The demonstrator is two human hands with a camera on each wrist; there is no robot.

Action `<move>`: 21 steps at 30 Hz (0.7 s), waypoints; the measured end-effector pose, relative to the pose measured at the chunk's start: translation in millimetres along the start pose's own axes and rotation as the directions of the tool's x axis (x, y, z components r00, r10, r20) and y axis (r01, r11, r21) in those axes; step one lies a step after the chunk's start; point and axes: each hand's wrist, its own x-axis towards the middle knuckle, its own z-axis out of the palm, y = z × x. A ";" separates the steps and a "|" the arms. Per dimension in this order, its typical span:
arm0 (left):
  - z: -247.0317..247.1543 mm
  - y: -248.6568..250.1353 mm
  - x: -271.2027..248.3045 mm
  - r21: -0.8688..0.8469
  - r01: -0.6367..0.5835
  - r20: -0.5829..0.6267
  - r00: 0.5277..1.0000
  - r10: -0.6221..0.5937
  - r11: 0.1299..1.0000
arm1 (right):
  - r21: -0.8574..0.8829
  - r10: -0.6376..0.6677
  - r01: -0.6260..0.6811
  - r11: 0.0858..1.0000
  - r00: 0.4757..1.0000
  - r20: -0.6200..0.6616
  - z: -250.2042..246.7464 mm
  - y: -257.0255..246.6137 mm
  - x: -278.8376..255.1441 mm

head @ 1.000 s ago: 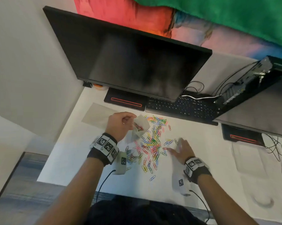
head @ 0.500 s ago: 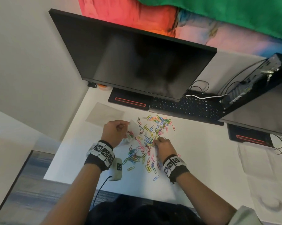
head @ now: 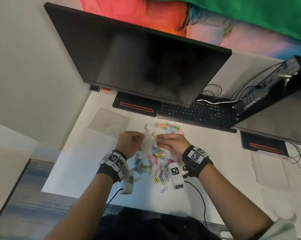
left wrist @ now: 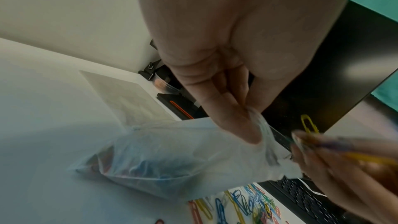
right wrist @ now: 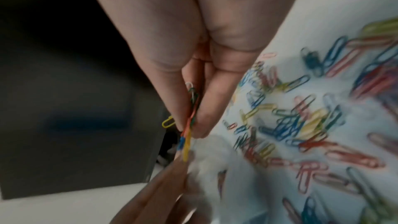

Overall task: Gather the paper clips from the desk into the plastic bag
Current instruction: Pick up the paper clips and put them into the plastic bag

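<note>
near the middle of the frame the left hand [head: 131, 142] pinches the gathered mouth of the plastic bag [left wrist: 172, 163], which sags with coloured clips inside. the right hand [head: 172, 142], just beside it, pinches a small bunch of paper clips [right wrist: 189, 125] at the bag's mouth. many more clips [head: 155, 161] lie scattered on the white worktop [head: 215, 161] below and behind both hands, in front of the keyboard [head: 198, 113].

- Desk [head: 215, 170]: paper clips [head: 155, 163] scattered at centre, in front of the keyboard [head: 198, 113].
- Monitor [head: 137, 58] behind the keyboard.
- Plastic bag [left wrist: 172, 156], clips inside, left of the scatter, held by left hand [head: 129, 142].
- Right hand [head: 172, 142], pinching clips, just right of the bag.
</note>
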 end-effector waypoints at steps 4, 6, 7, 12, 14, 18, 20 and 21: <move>3.9 4.3 0.0 0.009 0.002 0.007 1.000 -0.002 1.000 | -0.237 -0.046 0.031 0.971 0.997 -0.059 29.7 1.2 12.6; 4.1 4.3 -0.2 -0.014 0.004 -0.004 1.000 -0.004 1.000 | -0.472 -0.134 0.077 0.878 0.987 -0.088 38.3 5.6 19.5; 3.5 4.2 -0.4 -0.021 0.004 -0.007 1.000 -0.004 1.000 | -0.558 -0.171 0.102 0.824 0.983 -0.072 41.9 6.7 20.9; -1.3 3.6 -0.5 -0.010 -0.009 -0.013 1.000 0.009 1.000 | -0.750 -0.298 0.170 0.639 0.954 -0.038 54.4 6.6 22.0; -1.9 2.6 0.6 -0.009 -0.004 -0.004 1.000 0.004 1.000 | -0.808 -0.329 0.214 0.548 0.944 0.027 55.2 8.5 23.5; -5.3 0.5 0.8 -0.043 0.013 -0.015 1.000 -0.013 0.999 | -0.864 -0.355 0.292 0.410 0.924 0.144 56.8 8.9 20.8; -10.4 -0.2 1.9 -0.047 0.017 -0.051 0.999 -0.019 0.999 | -0.820 -0.460 0.354 0.449 0.879 0.127 55.3 3.2 13.3; -14.0 0.1 2.3 -0.048 0.022 -0.069 0.997 -0.025 0.999 | -0.788 -0.471 0.387 0.478 0.871 0.142 54.2 0.3 8.2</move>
